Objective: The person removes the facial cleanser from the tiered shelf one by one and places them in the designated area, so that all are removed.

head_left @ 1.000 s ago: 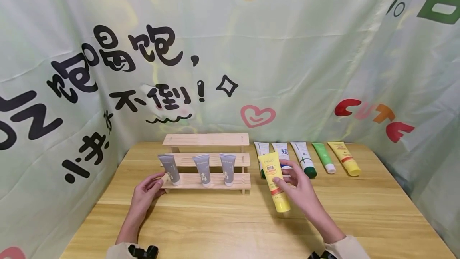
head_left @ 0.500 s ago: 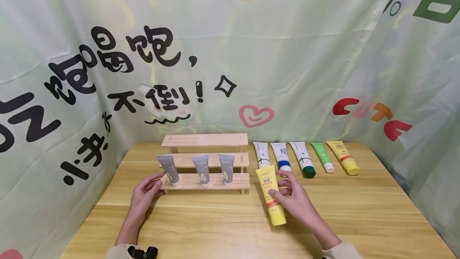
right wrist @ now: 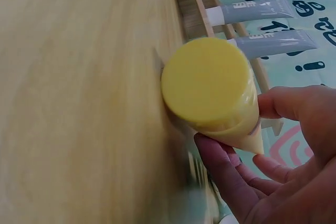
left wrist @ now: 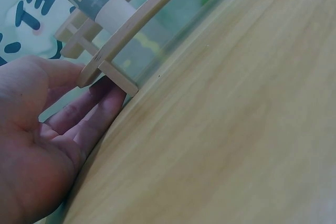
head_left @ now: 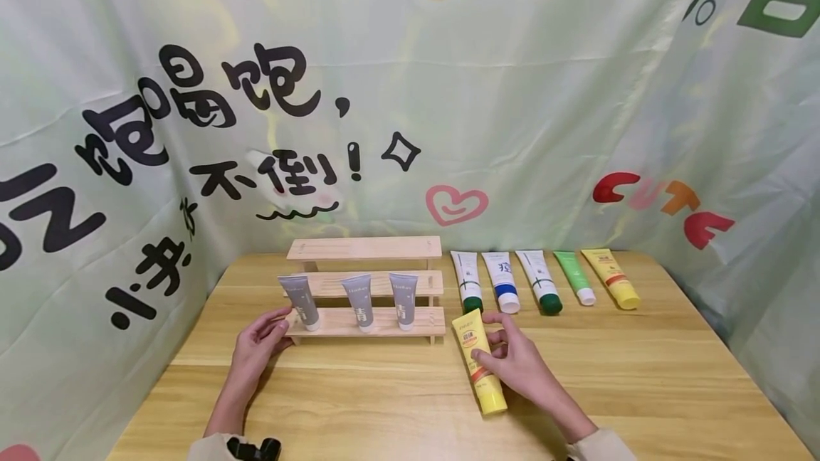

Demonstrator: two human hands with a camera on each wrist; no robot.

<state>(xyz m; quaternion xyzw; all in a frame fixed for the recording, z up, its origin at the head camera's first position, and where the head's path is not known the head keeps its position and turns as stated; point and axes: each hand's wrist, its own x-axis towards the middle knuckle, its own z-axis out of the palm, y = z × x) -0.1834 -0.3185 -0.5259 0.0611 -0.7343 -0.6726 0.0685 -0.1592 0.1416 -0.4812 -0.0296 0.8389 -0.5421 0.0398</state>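
Note:
My left hand (head_left: 256, 343) holds the left end of the lowest shelf of a stepped wooden rack (head_left: 336, 320); in the left wrist view the thumb lies at the shelf's end and the fingers reach beneath it. Three grey tubes stand on that shelf, caps down: a left one (head_left: 301, 302) near the hand, a middle one (head_left: 360, 302) and a right one (head_left: 405, 302). Right of the rack, my right hand (head_left: 522, 360) grips a yellow squeeze tube (head_left: 472, 341), thumb on its front. The tube slants with its yellow cap (right wrist: 207, 80) toward me, close over the table.
Behind the right hand, several tubes lie in a row on the wooden table (head_left: 359, 404): white ones with green caps (head_left: 549, 303), a white one with a blue band (head_left: 500, 282), a green one (head_left: 574, 277) and another yellow one (head_left: 611, 277). A printed curtain (head_left: 544, 126) hangs behind.
My right hand has brought the yellow tube nearer to me and slightly left, uncovering the white tubes behind it. The left hand and the rack have stayed put.

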